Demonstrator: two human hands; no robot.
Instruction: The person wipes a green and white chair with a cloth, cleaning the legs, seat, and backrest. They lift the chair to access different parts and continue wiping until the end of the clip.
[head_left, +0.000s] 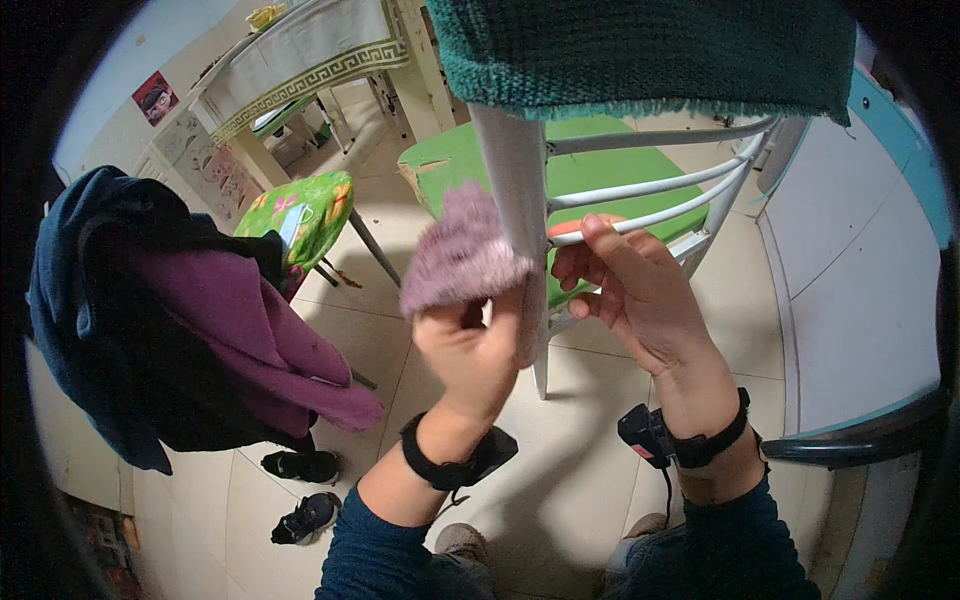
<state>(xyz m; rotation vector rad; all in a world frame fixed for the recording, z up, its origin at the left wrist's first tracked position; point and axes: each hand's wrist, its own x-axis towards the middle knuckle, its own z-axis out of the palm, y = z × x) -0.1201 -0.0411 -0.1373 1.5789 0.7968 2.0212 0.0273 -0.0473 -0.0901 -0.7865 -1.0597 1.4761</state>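
My left hand (476, 345) grips a fluffy mauve cloth (461, 262) and presses it against the white metal back post of a chair (511, 180). To the right of the post, my right hand (637, 292) has its thumb and fingers around the lowest curved white rail (645, 221) of the chair back. The green chair seat (615, 161), its covering torn at one corner, lies beyond the rails. A dark green knitted cloth (645, 60) hangs over the top of the chair back and hides it.
Dark and purple garments (247, 322) drape at the left, near a stool with a floral green cover (307, 217). Black shoes (304, 517) lie on the tiled floor. A table with a patterned cloth (315, 60) stands farther back. A white panel with blue edging (862, 277) rises at the right.
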